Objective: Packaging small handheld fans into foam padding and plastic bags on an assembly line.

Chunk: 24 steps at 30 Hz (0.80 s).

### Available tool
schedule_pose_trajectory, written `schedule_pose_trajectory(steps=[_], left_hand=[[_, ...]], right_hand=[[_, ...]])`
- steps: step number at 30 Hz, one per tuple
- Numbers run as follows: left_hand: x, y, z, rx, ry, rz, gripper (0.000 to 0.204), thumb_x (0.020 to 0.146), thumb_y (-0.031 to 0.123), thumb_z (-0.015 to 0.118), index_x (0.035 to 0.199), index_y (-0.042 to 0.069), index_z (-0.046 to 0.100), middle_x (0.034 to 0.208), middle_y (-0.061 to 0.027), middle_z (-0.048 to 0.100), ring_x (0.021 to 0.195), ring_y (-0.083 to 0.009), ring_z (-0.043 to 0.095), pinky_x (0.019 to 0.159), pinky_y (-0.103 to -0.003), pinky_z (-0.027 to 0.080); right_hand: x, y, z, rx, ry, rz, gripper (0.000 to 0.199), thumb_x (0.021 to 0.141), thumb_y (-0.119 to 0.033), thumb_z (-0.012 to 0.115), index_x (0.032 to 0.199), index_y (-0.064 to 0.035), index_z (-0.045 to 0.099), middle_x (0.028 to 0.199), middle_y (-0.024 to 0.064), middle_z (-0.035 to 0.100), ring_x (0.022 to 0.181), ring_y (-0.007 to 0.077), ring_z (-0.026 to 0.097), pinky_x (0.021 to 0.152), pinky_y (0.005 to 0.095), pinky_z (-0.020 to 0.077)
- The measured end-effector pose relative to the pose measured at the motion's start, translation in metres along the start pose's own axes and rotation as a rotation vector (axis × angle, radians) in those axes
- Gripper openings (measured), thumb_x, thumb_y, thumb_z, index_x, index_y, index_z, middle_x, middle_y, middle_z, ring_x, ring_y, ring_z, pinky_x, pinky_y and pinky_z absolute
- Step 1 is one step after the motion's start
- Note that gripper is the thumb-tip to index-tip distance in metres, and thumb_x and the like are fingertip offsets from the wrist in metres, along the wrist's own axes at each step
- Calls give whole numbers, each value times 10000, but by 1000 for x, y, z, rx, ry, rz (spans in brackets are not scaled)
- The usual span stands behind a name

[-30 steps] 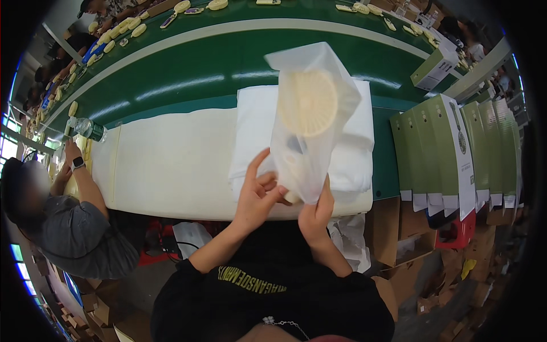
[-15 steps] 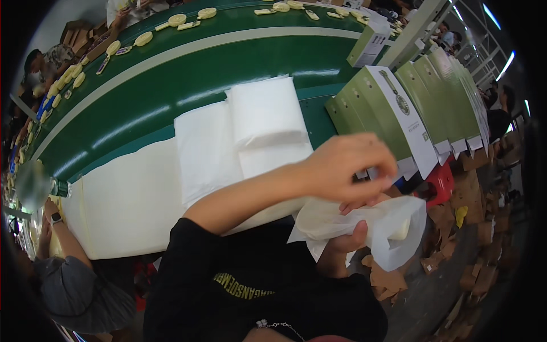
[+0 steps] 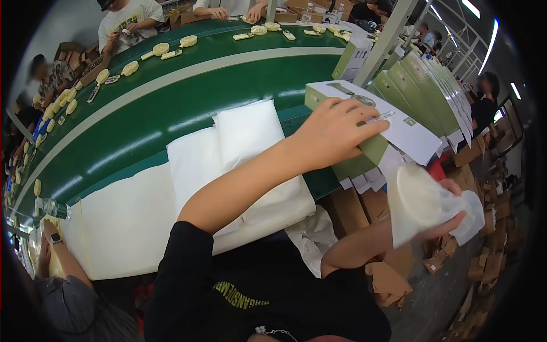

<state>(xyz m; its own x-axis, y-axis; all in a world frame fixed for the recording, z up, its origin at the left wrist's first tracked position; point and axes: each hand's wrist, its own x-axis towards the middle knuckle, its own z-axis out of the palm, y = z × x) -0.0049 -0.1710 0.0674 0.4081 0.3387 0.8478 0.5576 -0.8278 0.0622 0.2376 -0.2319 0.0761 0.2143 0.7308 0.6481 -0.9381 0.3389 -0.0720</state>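
My left hand (image 3: 342,131) reaches across to the right, its fingers bent over a green and white carton (image 3: 393,117). Loose flaps hang at the carton's near end. Farther right, my right hand (image 3: 447,214) grips a white translucent bag (image 3: 470,219) with a cream handheld fan (image 3: 416,191) inside. The fan's round head shows through the bag, just off the carton's flaps; its handle is mostly hidden. White bag stacks (image 3: 250,128) lie on the cream-covered work surface (image 3: 125,216) beside my left forearm.
More green and white cartons (image 3: 421,85) stand in a row at right. Fan parts (image 3: 161,49) lie along the green conveyor (image 3: 228,74). A clear bottle (image 3: 55,208) and a co-worker's arm (image 3: 65,248) are at left. Torn cardboard (image 3: 390,282) litters the floor.
My left hand has left the bagged fan and taken hold of the carton, which is now tilted toward me. My right hand has carried the bagged fan to the right. The view has shifted.
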Motion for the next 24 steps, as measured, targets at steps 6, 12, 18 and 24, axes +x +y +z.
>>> schedule_pose_trajectory(steps=[6, 12, 18, 24], left_hand=[[-32, -41, -94, -158, -89, -253, 638, 625, 57, 775, 1228, 131, 576, 1207, -79, 608, 1093, -270, 586, 926, -339, 477], [-61, -66, -115, -212, -60, -421, 600, 696, 91, 770, 1257, 114, 559, 1145, -113, 626, 1056, -282, 596, 894, -364, 499], [-75, -129, -115, -456, 294, -699, 665, 770, 97, 747, 1365, 75, 448, 1294, -130, 510, 1129, -261, 559, 924, -365, 491], [-155, -223, -87, -329, 258, -911, 696, 829, 72, 683, 1433, 55, 338, 1356, -136, 449, 1205, -270, 510, 993, -365, 442]], right_hand=[[29, 145, 32, -996, 63, -632, 568, 952, -460, 471, 1253, 13, 380, 1216, 182, 506, 1089, 323, 561, 961, 440, 472], [43, 190, 16, -963, -87, -479, 487, 980, -332, 485, 1309, 6, 364, 1273, 195, 488, 1227, 357, 465, 1004, 460, 411], [16, 202, 8, -1840, -838, -397, 560, 911, -189, 604, 1380, -16, 349, 1372, 180, 407, 1327, 322, 293, 1090, 428, 238], [-73, 194, -97, -1570, -375, 174, 487, 895, -133, 592, 1346, -38, 434, 1224, 146, 498, 1146, 278, 459, 1007, 383, 348]])
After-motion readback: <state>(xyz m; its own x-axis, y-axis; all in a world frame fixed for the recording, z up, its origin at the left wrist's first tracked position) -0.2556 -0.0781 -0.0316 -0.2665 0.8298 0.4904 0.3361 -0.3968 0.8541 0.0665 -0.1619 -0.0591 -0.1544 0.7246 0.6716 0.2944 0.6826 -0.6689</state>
